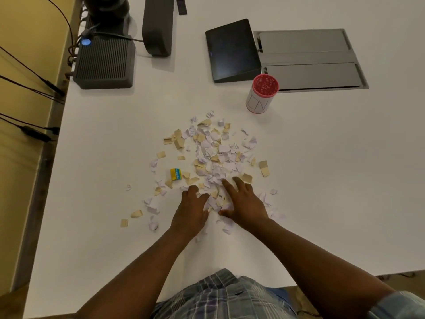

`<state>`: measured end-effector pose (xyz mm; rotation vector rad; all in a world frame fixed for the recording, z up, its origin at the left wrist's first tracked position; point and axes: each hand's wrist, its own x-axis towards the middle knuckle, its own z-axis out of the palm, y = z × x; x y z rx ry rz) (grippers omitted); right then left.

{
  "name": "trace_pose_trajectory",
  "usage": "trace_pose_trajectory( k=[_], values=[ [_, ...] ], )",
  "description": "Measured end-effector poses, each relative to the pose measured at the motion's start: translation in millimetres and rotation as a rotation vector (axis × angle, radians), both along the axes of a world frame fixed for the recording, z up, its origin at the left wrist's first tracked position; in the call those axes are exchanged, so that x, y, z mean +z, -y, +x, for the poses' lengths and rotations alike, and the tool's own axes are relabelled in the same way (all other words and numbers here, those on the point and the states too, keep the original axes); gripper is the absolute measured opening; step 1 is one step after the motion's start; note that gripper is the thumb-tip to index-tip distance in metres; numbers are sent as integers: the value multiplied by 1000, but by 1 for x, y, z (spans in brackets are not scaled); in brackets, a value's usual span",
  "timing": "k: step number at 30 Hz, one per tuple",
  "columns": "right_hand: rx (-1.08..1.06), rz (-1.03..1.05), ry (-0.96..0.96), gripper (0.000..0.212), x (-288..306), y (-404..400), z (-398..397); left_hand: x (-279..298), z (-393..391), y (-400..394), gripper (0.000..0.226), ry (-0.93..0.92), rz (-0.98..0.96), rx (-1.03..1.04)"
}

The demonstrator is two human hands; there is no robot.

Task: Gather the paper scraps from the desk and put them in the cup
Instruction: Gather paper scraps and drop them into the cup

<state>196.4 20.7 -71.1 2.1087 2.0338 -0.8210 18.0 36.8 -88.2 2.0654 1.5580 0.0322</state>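
While both hands lie spread and flat, left hand [192, 207] and right hand [241, 201] bracket paper scraps [213, 153] toward the desk's [103, 203] near edge. Advisable: sweep inward before lifting. Cup [262, 93] stands well apart, toward the far edge.

White desk [96, 203]; paper scraps [213, 153] white, pale lilac and tan. Cup [262, 94] white-walled, red-rimmed, red inside with pale flecks. Small box [176, 174] yellow with a blue band. Shirt [220, 295] blue-grey plaid. Tablet [232, 50] black, router [105, 63] dark grey.
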Motion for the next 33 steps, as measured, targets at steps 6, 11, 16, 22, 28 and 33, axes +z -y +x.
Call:
trace_pose_trajectory(
  k=[6,11,16,22,28,33],
  values=[
    [199,138,1,50,-8,6,-1,10,1,-1,26,87,-22,15],
    [277,149,-15,42,-7,4,7,12,-6,-9,15,128,-30,22],
    [183,206,-97,33,-2,-4,16,16,-9,-18,13,171,-38,86],
    [-168,250,-304,18,8,-22,30,30,-12,-41,12,300,-23,305],
    [-265,402,-382,13,30,-53,40,40,-10,-67,13,358,2,344],
    [-381,484,-446,13,54,-91,51,46,0,-89,17,368,14,354]
  ],
)
